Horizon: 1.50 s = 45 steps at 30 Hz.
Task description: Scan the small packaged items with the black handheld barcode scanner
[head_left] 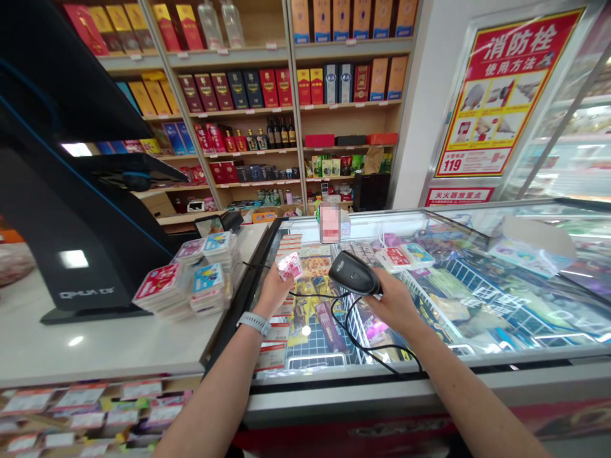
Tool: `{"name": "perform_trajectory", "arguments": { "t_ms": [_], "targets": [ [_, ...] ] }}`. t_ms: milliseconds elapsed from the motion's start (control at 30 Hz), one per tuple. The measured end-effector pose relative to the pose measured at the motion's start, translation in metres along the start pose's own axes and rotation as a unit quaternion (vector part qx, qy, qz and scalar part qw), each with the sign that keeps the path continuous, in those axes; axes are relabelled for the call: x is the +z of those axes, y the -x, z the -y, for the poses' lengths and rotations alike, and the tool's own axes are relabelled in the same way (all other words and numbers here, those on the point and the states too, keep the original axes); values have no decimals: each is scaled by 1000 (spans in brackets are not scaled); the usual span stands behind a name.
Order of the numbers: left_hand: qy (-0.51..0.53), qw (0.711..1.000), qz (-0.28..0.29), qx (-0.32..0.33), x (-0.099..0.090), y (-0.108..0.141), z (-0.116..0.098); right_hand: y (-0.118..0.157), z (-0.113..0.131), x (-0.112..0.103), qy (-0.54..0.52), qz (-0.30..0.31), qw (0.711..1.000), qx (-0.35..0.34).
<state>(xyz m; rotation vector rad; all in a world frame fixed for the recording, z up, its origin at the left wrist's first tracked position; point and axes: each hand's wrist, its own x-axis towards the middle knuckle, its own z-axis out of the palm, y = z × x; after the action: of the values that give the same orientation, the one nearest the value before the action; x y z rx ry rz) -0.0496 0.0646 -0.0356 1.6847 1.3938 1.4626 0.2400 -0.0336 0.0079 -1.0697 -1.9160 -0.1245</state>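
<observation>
My left hand (277, 283) is closed on a small pink and white packet (290, 266), held up over the left side of the glass-topped freezer. A grey watch band circles that wrist. In my right hand (394, 299) is a black barcode scanner (354, 273), its head turned left towards the packet but apart from it. The scanner's black cable (351, 327) loops down over the glass. Beyond the scanner, a red and white packet (395, 257) and a blue and white packet (417, 254) lie on the freezer top.
Stacks of flat red and blue packets (165, 286) stand on the white counter (95, 343) at left, beside a large black checkout terminal (90, 254). An open carton (532, 245) sits on the freezer (429, 375) at right. Shelves (238, 114) of boxes and bottles line the back.
</observation>
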Motion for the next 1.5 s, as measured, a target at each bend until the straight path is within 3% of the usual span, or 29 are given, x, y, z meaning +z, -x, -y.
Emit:
{"name": "perform_trajectory", "arguments": {
  "t_ms": [267,400,533,767,900,1500],
  "targets": [
    [148,987,39,-55,-4,-2,-1,-20,7,-3,28,35,998,-38],
    [202,977,15,-66,-7,-1,-8,-38,9,2,28,76,996,-36],
    [215,972,-21,-96,-11,-1,-12,-49,8,15,26,77,996,-22],
    [249,964,-35,-88,-7,-1,-15,-31,4,33,71,53,995,-37],
    [247,960,-43,-125,-3,-1,-14,-24,6,34,76,64,993,-58],
    [267,959,-32,-89,-3,-1,-13,-21,9,32,51,54,997,24]
  ]
}}
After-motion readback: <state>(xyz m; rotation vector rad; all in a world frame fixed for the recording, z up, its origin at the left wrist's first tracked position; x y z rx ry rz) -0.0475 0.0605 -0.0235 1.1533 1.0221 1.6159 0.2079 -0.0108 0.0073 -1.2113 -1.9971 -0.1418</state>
